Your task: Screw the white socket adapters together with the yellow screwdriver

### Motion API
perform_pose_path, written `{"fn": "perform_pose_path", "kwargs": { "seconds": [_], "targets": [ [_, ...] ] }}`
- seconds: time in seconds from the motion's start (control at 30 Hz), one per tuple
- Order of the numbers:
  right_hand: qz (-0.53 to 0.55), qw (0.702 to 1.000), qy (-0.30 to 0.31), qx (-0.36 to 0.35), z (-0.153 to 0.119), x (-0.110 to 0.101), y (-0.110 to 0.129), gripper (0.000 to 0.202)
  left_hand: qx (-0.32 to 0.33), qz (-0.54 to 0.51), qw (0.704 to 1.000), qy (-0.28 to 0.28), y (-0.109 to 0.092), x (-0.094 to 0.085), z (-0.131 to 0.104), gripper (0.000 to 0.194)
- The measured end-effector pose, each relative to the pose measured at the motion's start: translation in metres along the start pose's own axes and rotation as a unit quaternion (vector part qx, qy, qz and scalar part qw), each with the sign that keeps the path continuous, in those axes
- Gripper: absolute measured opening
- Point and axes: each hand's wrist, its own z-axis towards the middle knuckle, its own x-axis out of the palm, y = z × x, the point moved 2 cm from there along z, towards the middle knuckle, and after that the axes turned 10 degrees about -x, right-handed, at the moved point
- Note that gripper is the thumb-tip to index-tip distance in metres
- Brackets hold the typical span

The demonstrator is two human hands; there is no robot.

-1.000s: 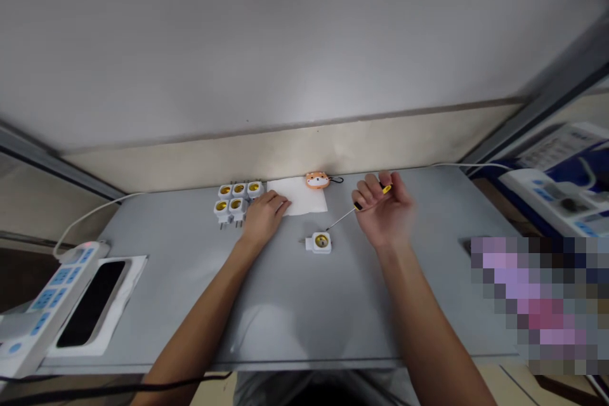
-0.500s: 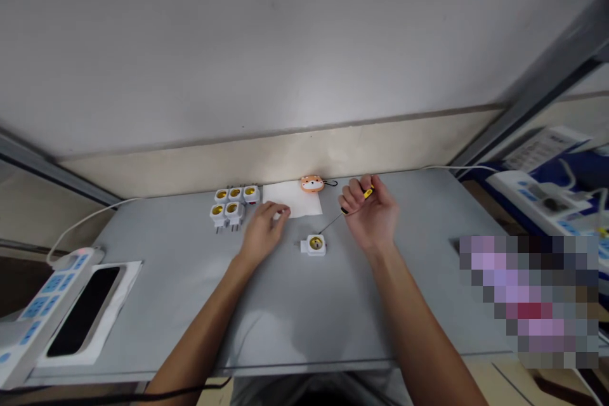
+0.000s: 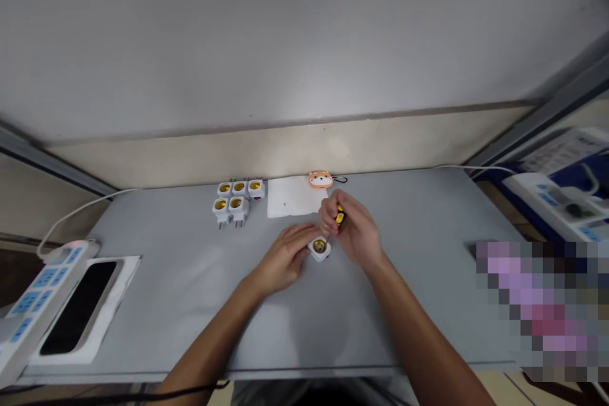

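Observation:
A white plug-in lamp socket [image 3: 320, 256] with a brass-coloured inside lies on the grey table, opening up. My left hand [image 3: 285, 259] grips it from the left, covering its plug end. Wrapped in my right hand [image 3: 354, 231] is a screwdriver [image 3: 340, 216] with a yellow and black handle, its shaft slanting down to the socket's right side. The exact spot of its tip is too small to make out. On a white paper [image 3: 295, 196] behind my hands lies a tiny dark piece [image 3: 284, 204].
Several similar lamp sockets [image 3: 238, 204] stand in two rows at the back left. An orange animal-faced case [image 3: 320, 179] sits at the paper's corner. To the left are a phone [image 3: 80, 307] and a power strip [image 3: 45, 295]; another power strip [image 3: 547, 203] is at right.
My left hand has come down and right onto the lamp socket, now turned and gripped. My right hand has moved left with the screwdriver, now held steeper. A tiny dark piece shows on the paper.

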Motion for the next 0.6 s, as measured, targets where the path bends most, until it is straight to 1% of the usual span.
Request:
{"fn": "perform_pose_path", "kwargs": {
  "seconds": [0.07,0.17,0.27,0.33,0.47,0.53,0.6],
  "targets": [
    [0.002,1.0,0.008,0.002,0.0,0.002,-0.002,0.038,-0.018,-0.01,1.0,-0.016,-0.001,-0.005,-0.002,0.059],
    [0.011,1.0,0.001,0.007,-0.001,0.001,-0.001,0.038,-0.065,-0.02,0.997,-0.041,-0.009,-0.006,-0.006,0.057],
    [0.019,1.0,-0.012,0.009,-0.001,0.0,-0.002,0.038,-0.096,-0.023,0.995,-0.012,-0.017,0.001,-0.007,0.055],
    [0.025,1.0,-0.013,0.008,-0.001,0.0,-0.002,0.036,-0.092,-0.031,0.995,0.007,-0.018,0.007,-0.006,0.057],
    [0.046,0.999,-0.009,-0.002,-0.002,0.001,-0.003,0.033,-0.07,-0.074,0.995,0.018,-0.014,0.014,-0.005,0.061],
    [0.055,0.998,-0.006,-0.012,-0.002,0.001,-0.003,0.032,-0.078,-0.094,0.992,0.015,-0.011,0.015,-0.005,0.064],
    [0.057,0.998,-0.004,-0.019,-0.001,0.0,-0.003,0.031,-0.087,-0.097,0.991,0.001,-0.01,0.014,-0.005,0.064]
  ]
}}
